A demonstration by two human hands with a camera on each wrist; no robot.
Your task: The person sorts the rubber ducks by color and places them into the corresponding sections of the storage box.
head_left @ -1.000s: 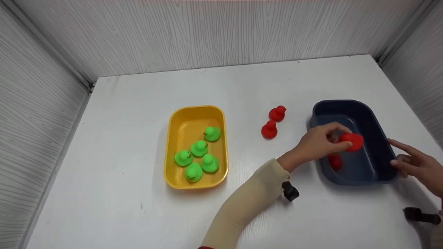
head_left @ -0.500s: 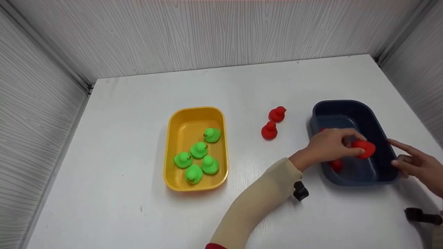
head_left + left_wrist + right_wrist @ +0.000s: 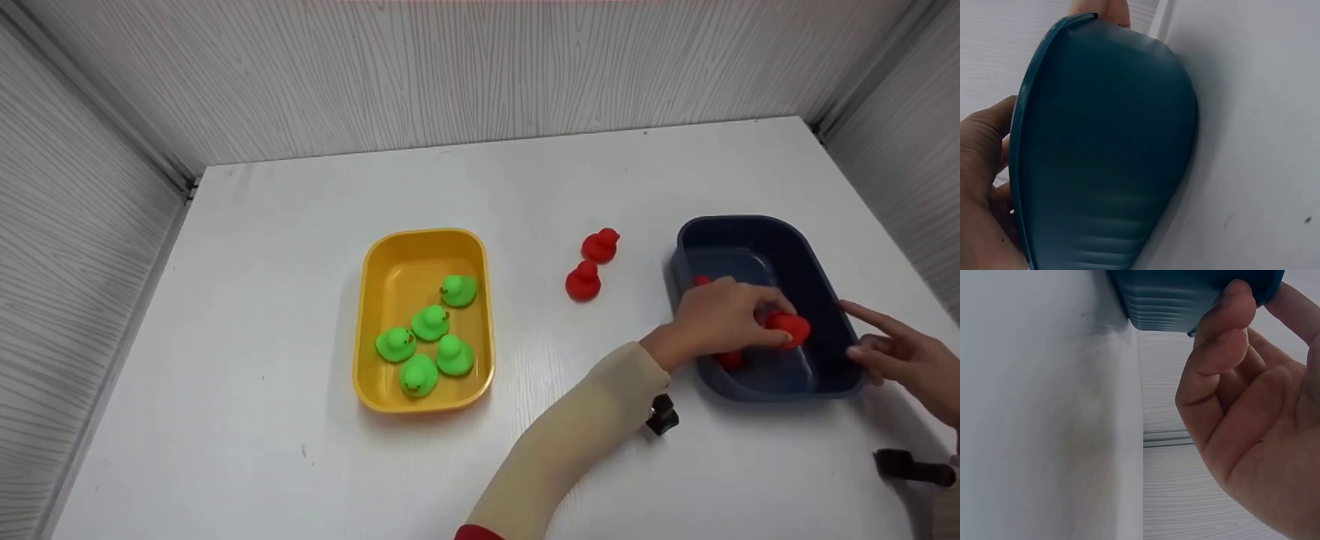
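Note:
My left hand pinches a red toy duck inside the dark blue bin. Parts of more red ducks show under and behind that hand. In the left wrist view the bin's outer wall covers the fingertips, hiding the held duck. My right hand touches the bin's right rim with forefinger and thumb apart. Seen from the right wrist, the other fingers of that hand are bent close to the outer wall. Two red ducks sit on the table left of the bin.
A yellow bin holding several green ducks stands left of centre on the white table. Wood-patterned panels border the table behind and at both sides.
My left hand has moved slightly right with the red duck, now lower in the blue bin. The right hand has stayed at the rim.

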